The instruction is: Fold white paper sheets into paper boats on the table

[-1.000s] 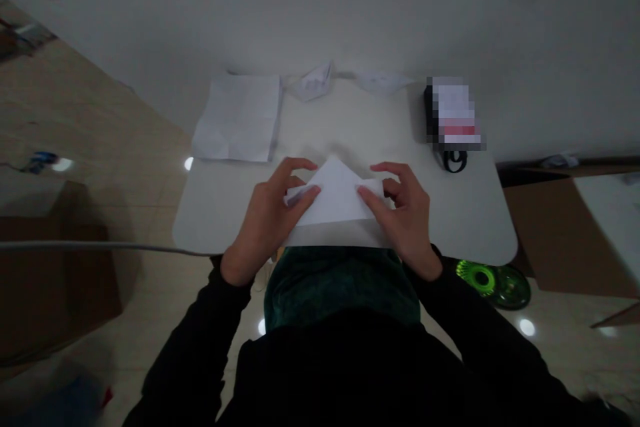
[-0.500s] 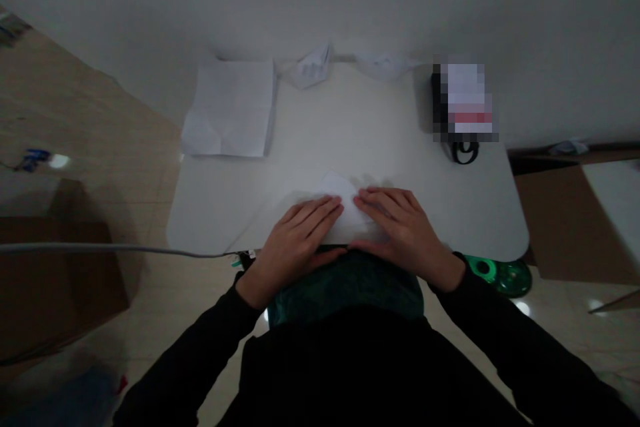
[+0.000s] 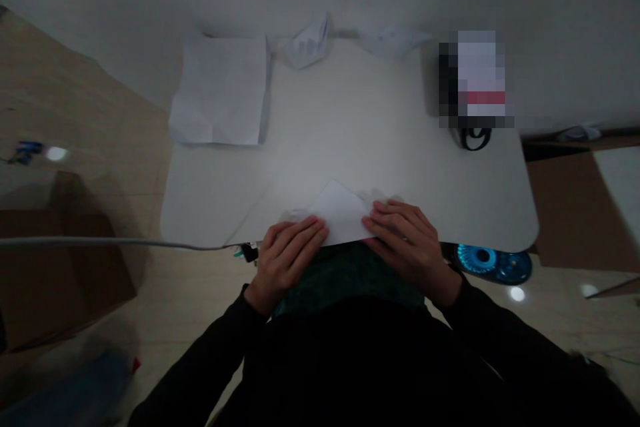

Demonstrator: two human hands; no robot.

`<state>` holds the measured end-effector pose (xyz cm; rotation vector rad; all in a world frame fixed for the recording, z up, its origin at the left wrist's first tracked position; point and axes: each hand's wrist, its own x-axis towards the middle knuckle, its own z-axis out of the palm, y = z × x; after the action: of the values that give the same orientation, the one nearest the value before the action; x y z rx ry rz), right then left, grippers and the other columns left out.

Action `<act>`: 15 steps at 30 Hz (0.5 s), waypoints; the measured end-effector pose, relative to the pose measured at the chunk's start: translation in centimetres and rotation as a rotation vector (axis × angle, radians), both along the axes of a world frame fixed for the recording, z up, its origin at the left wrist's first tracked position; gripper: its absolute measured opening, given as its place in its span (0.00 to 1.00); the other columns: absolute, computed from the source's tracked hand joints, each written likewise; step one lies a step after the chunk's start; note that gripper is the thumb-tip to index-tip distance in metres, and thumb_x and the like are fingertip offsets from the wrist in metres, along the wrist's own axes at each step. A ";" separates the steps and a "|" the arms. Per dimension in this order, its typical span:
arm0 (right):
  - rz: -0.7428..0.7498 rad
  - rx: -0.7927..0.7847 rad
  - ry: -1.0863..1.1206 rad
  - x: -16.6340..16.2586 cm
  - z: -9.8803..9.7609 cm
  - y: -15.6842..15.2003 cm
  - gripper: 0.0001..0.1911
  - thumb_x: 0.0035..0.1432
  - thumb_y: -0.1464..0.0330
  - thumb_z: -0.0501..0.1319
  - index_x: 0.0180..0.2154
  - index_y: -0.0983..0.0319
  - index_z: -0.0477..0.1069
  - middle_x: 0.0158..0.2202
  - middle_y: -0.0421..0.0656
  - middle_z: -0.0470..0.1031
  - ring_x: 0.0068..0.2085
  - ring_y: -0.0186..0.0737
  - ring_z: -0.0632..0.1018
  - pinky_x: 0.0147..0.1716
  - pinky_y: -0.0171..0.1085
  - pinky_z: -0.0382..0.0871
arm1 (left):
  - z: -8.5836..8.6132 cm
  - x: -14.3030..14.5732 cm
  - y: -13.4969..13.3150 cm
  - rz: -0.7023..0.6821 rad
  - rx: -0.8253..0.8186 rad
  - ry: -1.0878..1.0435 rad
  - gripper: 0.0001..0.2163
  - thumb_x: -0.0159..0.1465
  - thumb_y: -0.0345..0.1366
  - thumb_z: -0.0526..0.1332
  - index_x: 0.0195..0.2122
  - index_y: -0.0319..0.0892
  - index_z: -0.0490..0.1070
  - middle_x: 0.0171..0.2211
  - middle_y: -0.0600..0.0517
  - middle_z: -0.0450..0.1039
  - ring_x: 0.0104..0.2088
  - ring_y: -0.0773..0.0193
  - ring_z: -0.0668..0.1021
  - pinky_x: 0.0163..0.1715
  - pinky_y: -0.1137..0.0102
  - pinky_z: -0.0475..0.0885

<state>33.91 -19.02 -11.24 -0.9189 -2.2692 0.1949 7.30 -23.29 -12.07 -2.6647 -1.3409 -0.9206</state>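
Note:
A white sheet of paper [image 3: 341, 210], folded to a peak at its far side, lies at the near edge of the table. My left hand [image 3: 293, 250] holds its left corner, fingers close together on top and thumb hidden. On the right corner, my right hand [image 3: 407, 240] grips in a similar way, its fingers bent over the paper. Between the two hands the middle of the paper shows uncovered.
A larger creased white sheet [image 3: 220, 90] lies at the table's back left. Along the wall stand a folded paper boat [image 3: 307, 45] and another folded paper shape [image 3: 393, 40]. A blurred box-like item [image 3: 477, 77] with a black strap [image 3: 475, 138] sits back right. A grey cable [image 3: 125, 242] runs in from the left.
Both hands have slid apart and outward, baring more of the folded paper. The thumbs, seen before at the table edge, are now mostly hidden. The view has shifted slightly.

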 end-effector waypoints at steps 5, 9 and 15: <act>0.003 -0.039 0.045 0.1 0.1 0.1 0.14 0.63 0.72 0.68 0.51 0.60 0.78 0.41 0.47 0.82 0.49 0.48 0.81 0.48 0.49 0.76 | 1.5 0.8 0.9 0.047 -0.005 -0.055 0.14 0.67 0.26 0.65 0.54 0.38 0.73 0.45 0.46 0.85 0.46 0.60 0.84 0.46 0.62 0.72; -0.054 -0.176 0.084 -0.5 0.6 1.3 0.07 0.65 0.67 0.66 0.44 0.55 0.81 0.38 0.44 0.79 0.41 0.44 0.78 0.40 0.46 0.73 | 2.4 1.3 2.0 0.113 -0.046 -0.141 0.10 0.66 0.28 0.68 0.48 0.43 0.76 0.37 0.53 0.85 0.35 0.65 0.83 0.40 0.65 0.72; -0.075 -0.359 0.141 -1.3 1.5 3.4 0.06 0.62 0.63 0.69 0.33 0.56 0.82 0.36 0.43 0.77 0.39 0.43 0.73 0.37 0.43 0.71 | 2.8 1.3 3.1 0.221 -0.197 -0.235 0.07 0.65 0.38 0.70 0.42 0.45 0.78 0.34 0.55 0.84 0.32 0.65 0.81 0.37 0.65 0.73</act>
<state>32.59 -15.59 -9.79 -1.1314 -2.1014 0.6293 8.57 -20.16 -9.27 -2.5292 -1.8222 -1.1563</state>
